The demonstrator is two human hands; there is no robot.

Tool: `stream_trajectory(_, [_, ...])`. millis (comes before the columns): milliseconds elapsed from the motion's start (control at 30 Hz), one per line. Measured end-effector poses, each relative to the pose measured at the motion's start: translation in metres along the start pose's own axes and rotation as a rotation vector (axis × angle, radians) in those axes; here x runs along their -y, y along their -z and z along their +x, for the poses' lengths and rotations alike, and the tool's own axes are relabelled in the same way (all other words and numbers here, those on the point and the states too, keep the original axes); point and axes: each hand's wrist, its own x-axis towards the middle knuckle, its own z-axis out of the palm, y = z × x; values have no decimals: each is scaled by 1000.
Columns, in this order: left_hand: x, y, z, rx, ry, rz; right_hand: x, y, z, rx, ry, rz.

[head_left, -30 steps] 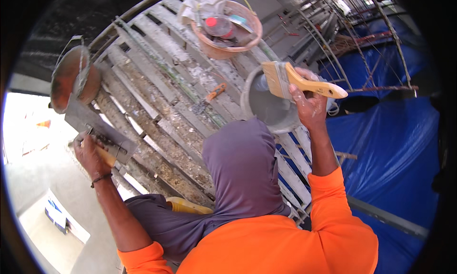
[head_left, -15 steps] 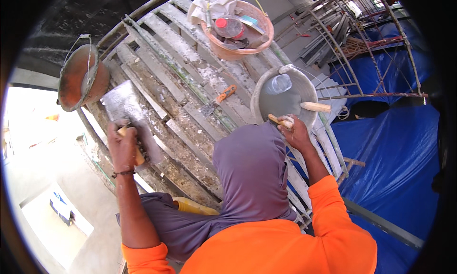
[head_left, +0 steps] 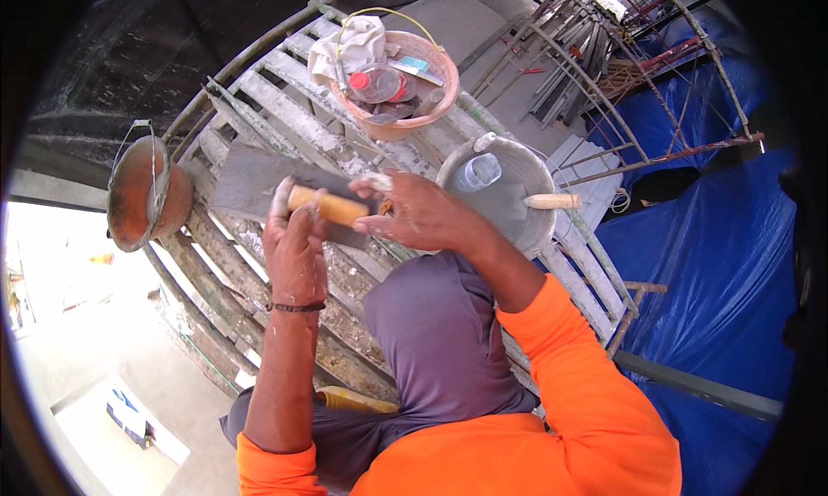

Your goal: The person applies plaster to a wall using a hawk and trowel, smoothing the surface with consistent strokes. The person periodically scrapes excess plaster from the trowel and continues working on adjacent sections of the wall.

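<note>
My left hand [head_left: 299, 241] grips the yellow-brown handle of a plastering trowel [head_left: 250, 181], which is slightly blurred. Its flat grey blade lies over the planks, and the far end of the handle shows past my fingers. My right hand [head_left: 418, 210] is beside that end with thumb and fingers apart. I cannot tell whether it touches the trowel. White residue coats its fingertips. Between its fingers a bit of orange shows. To its right, a grey bucket [head_left: 448, 164] holds cloudy water, a clear plastic cup [head_left: 477, 173] and a tool with a pale wooden handle [head_left: 552, 201].
A plank platform [head_left: 345, 323] lies around my legs. An orange bucket [head_left: 392, 132] with a bottle and cloth stands at the far side; a tilted brown bucket [head_left: 177, 198] stands left. Blue tarpaulin [head_left: 707, 272] and scaffolding [head_left: 604, 108] are at the right.
My left hand has brought the trowel right and upward, to my right hand. My right hand has left the grey bucket, and the wooden-handled tool it held there no longer shows in it.
</note>
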Motion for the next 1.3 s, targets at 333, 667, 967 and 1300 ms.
stream_trajectory(333, [-25,12,-35,428,339,309,-44,45,-97,-203,-395,-333])
stream_trajectory(667, [1,108,-32,66,482,621,-114,51,-164,-205,-608,-342])
stream_trajectory(967, [6,119,-25,94,409,748,-90,54,-146,-77,-687,-397])
stream_trajectory(1300, [13,130,-25,140,344,825,-41,49,-131,-309,-384,-746])
